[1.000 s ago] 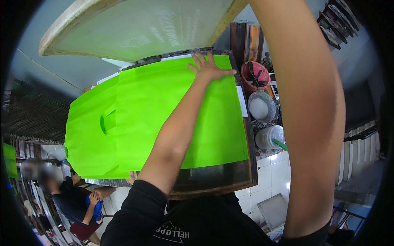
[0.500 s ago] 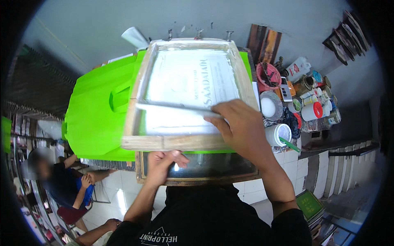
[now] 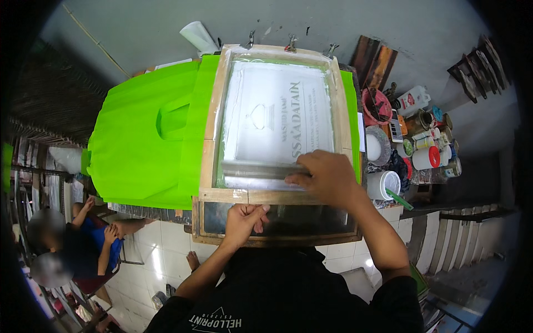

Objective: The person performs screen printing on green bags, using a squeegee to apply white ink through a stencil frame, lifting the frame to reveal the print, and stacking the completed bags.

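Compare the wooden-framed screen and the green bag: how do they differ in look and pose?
The screen is whitish with dark markings inside a straight-sided wooden frame; the green bag is bright green with creases.
The screen lies on top; the green bag lies partly beneath it, extending out to the left.
Both lie roughly flat.

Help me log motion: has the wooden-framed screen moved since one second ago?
Yes: the wooden-framed screen has swung down, judged against the dark board, from raised to lying over the green bag.
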